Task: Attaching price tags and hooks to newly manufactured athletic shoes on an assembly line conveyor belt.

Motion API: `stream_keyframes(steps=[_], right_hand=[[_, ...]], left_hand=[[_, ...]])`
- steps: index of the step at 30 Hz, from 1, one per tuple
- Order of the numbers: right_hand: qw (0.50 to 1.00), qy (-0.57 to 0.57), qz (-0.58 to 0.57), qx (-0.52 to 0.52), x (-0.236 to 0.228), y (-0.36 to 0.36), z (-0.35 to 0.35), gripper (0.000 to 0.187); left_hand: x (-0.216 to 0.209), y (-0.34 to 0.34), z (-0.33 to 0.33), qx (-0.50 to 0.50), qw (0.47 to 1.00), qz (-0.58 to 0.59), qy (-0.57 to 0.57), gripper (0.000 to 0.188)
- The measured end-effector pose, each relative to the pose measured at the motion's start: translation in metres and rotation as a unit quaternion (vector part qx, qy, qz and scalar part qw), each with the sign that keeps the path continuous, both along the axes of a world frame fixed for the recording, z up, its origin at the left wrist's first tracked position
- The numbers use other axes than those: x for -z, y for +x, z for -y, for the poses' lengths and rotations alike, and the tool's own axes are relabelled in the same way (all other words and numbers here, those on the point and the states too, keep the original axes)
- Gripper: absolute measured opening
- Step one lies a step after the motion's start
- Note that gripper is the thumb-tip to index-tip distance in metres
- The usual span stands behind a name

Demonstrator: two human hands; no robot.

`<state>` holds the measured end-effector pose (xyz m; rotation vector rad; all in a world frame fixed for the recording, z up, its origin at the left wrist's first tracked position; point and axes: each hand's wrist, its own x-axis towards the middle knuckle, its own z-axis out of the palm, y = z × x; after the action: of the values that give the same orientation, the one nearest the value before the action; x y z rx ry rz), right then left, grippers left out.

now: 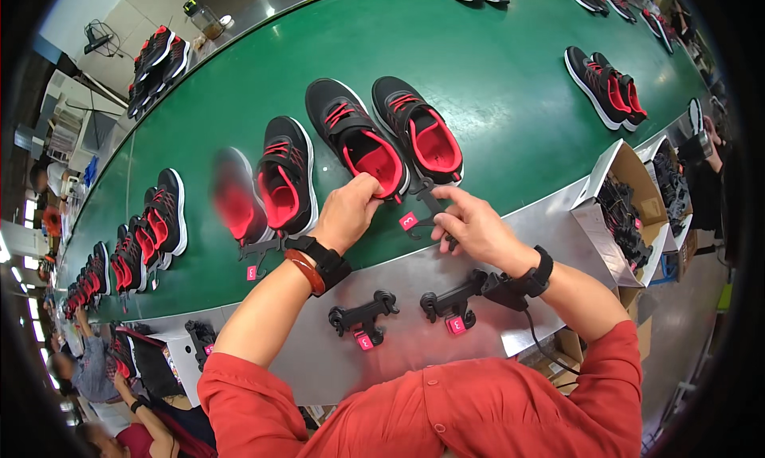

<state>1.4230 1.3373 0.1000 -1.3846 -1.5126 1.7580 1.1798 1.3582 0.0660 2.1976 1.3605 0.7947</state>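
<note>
My left hand (347, 216) is closed at the heel of a black sneaker (341, 125) with red lining and laces, thumb and fingers pinching its collar. Close on the right stands its mate (401, 106), heel toward me. By that heel, my right hand (476, 228) grips a black plastic shoe hanger (431, 204) with a pink tag. The hanger's upper end is at the mate's heel; whether it is hooked on cannot be told. Left of my left hand, a second pair of sneakers (306, 165), one blurred, has a tagged hanger (269, 251) at its heels.
Two tagged hangers (362, 318) lie on the metal ledge (382, 273) before me. Open cartons (590, 212) of black hangers stand at right. More sneakers (603, 90) sit along the green belt (510, 99). A cable (535, 334) hangs below my right wrist. Co-workers sit at lower left.
</note>
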Motion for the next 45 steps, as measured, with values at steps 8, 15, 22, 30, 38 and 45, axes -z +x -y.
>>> stream_keyframes(steps=[8,15,22,30,38,45], right_hand=[[0.993,0.01,0.019,-0.115,0.006,-0.023,0.001,0.031],[0.991,-0.028,-0.065,-0.113,0.006,-0.033,-0.029,0.029],[0.904,0.419,0.056,-0.066,-0.003,-0.018,-0.05,0.022],[0.806,0.46,0.234,-0.291,0.022,0.014,-0.085,0.036],[0.649,0.633,0.3,-0.298,0.0,-0.032,-0.084,0.032],[0.602,0.645,0.335,-0.33,-0.007,-0.056,-0.079,0.026]], left_hand=[[0.0,-0.006,0.013,-0.007,0.999,-0.048,0.022,0.019],[-0.021,0.001,0.016,-0.032,0.983,-0.173,0.054,0.05],[-0.029,-0.014,0.022,0.026,0.958,-0.285,0.02,0.06],[-0.033,-0.019,0.024,-0.01,0.967,-0.23,-0.11,0.046],[-0.041,-0.021,0.024,-0.045,0.962,-0.196,-0.188,0.046],[-0.034,-0.031,0.026,-0.058,0.966,-0.164,-0.192,0.037]])
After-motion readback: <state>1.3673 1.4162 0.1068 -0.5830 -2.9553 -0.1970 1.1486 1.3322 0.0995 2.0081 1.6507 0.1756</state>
